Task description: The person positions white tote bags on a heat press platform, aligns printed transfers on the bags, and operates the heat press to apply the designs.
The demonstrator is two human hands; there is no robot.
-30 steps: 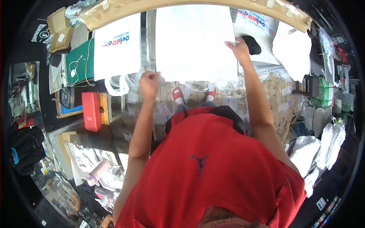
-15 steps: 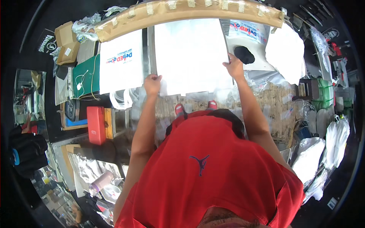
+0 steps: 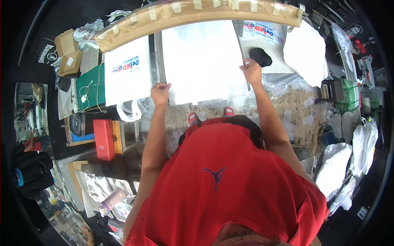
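A plain white sheet (image 3: 201,61), too bright to tell whether paper or cloth, lies flat in front of me. At its lower left edge, my left hand (image 3: 160,94) is closed with thumb and fingers pinched on the border. Higher up on the opposite side, my right hand (image 3: 251,72) pinches the right edge, beside a dark narrow strip. Left of the sheet lies a white bag with blue and red print (image 3: 127,67), its white handles (image 3: 130,111) hanging over the front. A black rounded item (image 3: 261,57) rests just beyond my right hand.
A long tape-wrapped brown cardboard piece (image 3: 197,12) spans the far side. At far right is a white cloth pile (image 3: 304,53). An open cardboard box (image 3: 68,53), a green board (image 3: 91,88) with a cable, and a red case (image 3: 104,139) stand left.
The whole view has shifted slightly. My left hand's fingers have turned inward into a pinch at the sheet's edge. My right hand stays at the right edge with little change.
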